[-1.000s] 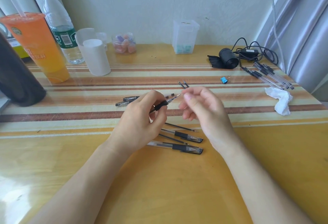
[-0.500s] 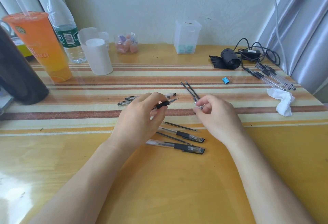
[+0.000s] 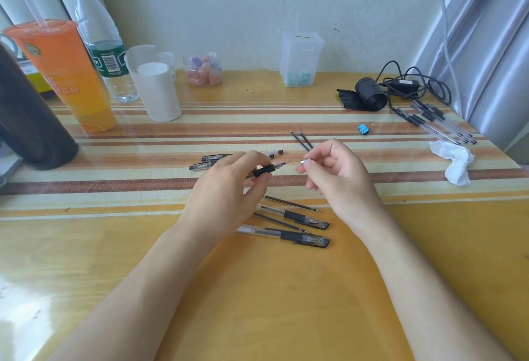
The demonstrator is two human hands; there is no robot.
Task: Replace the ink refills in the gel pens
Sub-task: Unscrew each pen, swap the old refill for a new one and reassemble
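Observation:
My left hand (image 3: 226,191) grips a gel pen (image 3: 267,170) by its black rubber grip, the bare refill tip pointing right. My right hand (image 3: 335,177) pinches a small metal pen tip cone (image 3: 307,161) a short way from that tip. Two loose black refills (image 3: 302,140) lie just beyond my right hand. Two capped gel pens (image 3: 303,239) and two more loose refills (image 3: 292,203) lie on the table under my hands. Two other pens (image 3: 209,161) rest behind my left hand.
Back left stand an orange drink cup (image 3: 65,74), a water bottle (image 3: 106,45), a white cup (image 3: 157,91) and a dark cylinder (image 3: 25,117). At right lie a pile of pens (image 3: 440,123), a crumpled tissue (image 3: 455,163), a blue binder clip (image 3: 364,128) and a black cable roll (image 3: 372,97).
My right hand dropped to the table near the two loose refills, then rose again holding the metal tip cone. My left hand kept holding the pen nearly still.

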